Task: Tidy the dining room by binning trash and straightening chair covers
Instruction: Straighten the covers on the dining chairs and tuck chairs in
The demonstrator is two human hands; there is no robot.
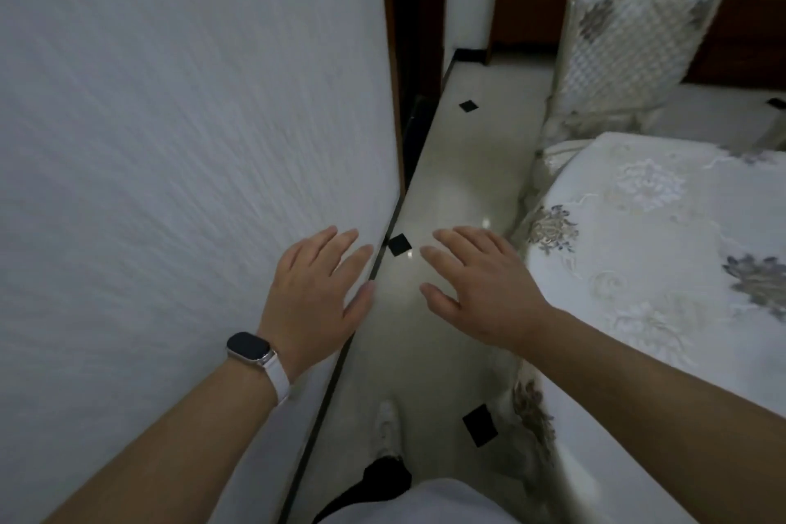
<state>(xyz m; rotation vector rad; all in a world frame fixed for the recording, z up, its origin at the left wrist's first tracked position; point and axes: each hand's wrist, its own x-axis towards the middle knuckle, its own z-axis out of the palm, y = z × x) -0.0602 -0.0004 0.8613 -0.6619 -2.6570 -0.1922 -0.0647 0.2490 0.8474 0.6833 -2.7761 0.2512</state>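
Shirt: white shirt [425,502] at the bottom edge of the view; beyond it a dark trouser leg and a pale shoe [388,425] on the floor.
Watch: dark-faced watch [251,347] on a white strap, worn on the left wrist.
Left hand: left hand [314,289] held out palm down, fingers straight and loosely spread, grasping nothing; it is seen against the lower edge of the wall.
Right hand: right hand [476,281] also palm down, fingers relaxed and slightly fanned, empty; it hangs over the floor just beside the table's edge.
Wall: white textured wall [170,119] filling the left side, ending at a dark wooden door frame [393,55].
Floor: glossy pale floor [446,191] with small black diamond insets [400,245].
Table: tablecloth [659,247], white with embroidered flowers, draped over the right side.
Chair cover: chair cover [629,43], pale quilted fabric with grey patches, on a chair at the table's far end, well apart from both hands.
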